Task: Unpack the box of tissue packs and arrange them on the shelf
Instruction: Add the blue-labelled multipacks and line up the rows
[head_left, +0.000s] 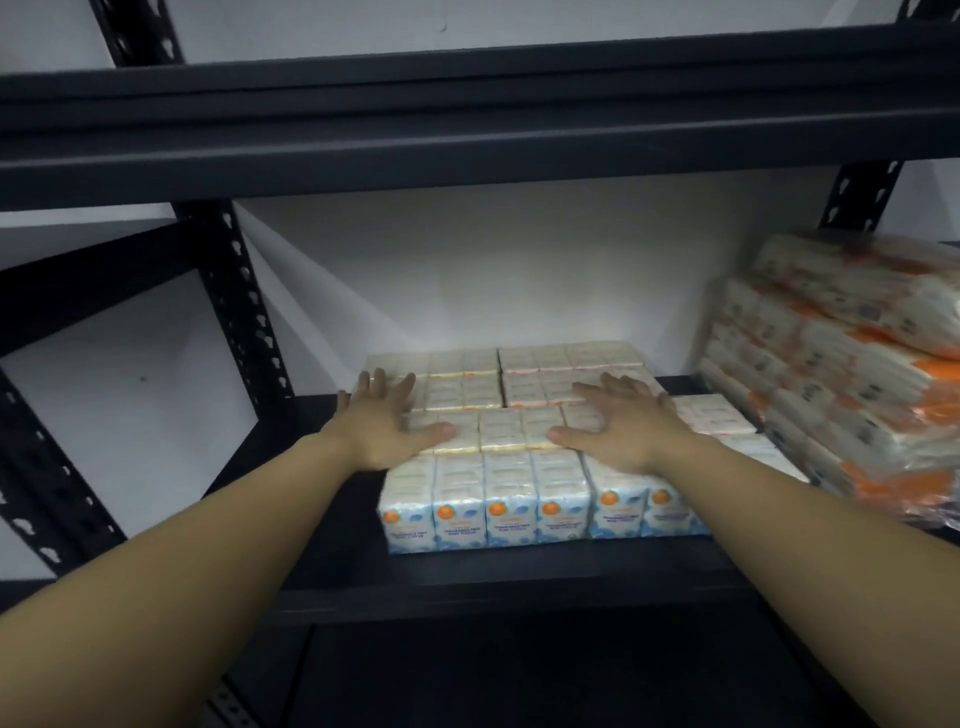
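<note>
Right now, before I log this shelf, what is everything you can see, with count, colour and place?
Block of small blue-and-white tissue packs with orange dots: one block, exact pack count unclear, centre of the shelf, front row label-forward.
Stack of larger white-and-orange plastic-wrapped tissue bundles: several, blurred, right end of the shelf.
Black metal shelf board: one, beneath both groups.
Black upper shelf beam: one, across the top.
Black perforated upright posts: left and right rear.
White wall: behind.
Left hand: flat, palm down on the block's left top.
Right hand: flat, palm down on the block's right top.

Tissue packs (511, 499) on shelf (519, 571); wrapped bundles (841, 374) stacked right.
</note>
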